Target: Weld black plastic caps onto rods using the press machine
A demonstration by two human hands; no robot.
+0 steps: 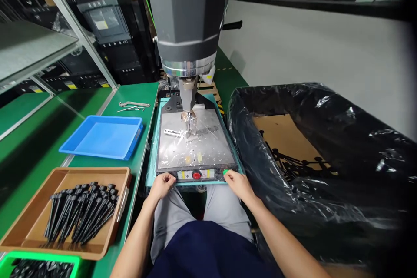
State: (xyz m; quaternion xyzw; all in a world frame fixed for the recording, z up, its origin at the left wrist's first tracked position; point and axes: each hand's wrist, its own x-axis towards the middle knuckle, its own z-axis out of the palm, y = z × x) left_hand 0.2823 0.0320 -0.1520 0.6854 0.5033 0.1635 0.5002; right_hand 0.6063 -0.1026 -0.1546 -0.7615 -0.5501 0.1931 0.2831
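A grey press machine [189, 13] stands over a metal base plate [195, 143] covered in clear film, its tip down on a small part [188, 118]. My left hand [162, 185] rests with curled fingers on the left front corner of the base's control strip. My right hand [237, 183] presses its fingers on the right front corner, over a green button [225, 172]. A red button [196, 175] sits between the hands. Neither hand holds a loose object.
A brown tray [35, 217] of several long black parts lies at the left, a blue tray [100, 135] behind it, a green bin [39, 265] at the bottom left. A carton lined with black plastic [312, 147] holding black parts stands at the right. Wrenches [133, 106] lie behind.
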